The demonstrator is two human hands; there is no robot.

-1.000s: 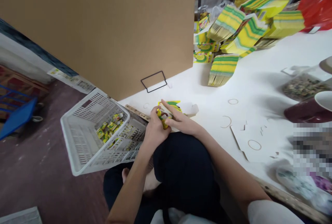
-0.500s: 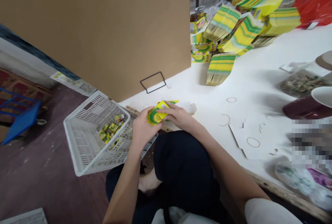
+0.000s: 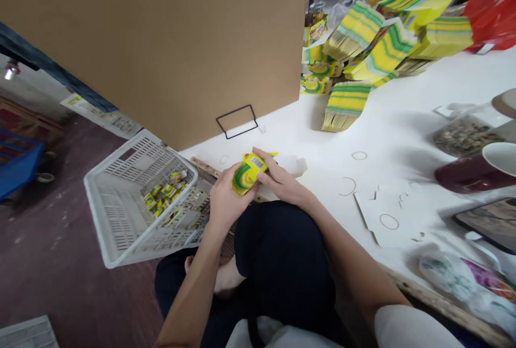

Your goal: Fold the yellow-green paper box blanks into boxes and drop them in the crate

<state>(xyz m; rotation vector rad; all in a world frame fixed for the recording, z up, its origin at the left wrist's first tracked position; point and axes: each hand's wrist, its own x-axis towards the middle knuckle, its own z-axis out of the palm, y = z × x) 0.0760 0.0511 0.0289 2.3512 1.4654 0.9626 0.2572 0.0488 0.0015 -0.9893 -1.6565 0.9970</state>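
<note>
A small yellow-and-green carton [image 3: 246,172] with a barcode on one face is gripped between both my hands at the near edge of the white table [image 3: 403,122]. My left hand [image 3: 224,197] wraps its lower left side from below. My right hand [image 3: 278,179] covers its right side, fingers curled over the top. An unfolded white carton blank [image 3: 293,164] lies just behind my right hand.
A white slotted basket [image 3: 121,219] holding several small yellow-green cartons stands on the floor at left. A big brown cardboard sheet [image 3: 161,42] rises behind. Stacks of flat yellow-green cartons [image 3: 363,52] sit at the back right; a maroon mug [image 3: 479,171] and a jar [image 3: 467,133] at right.
The carton went from a loose, half-folded piece to a closed box held between both hands, turned so the barcode face shows. The view shifted slightly.
</note>
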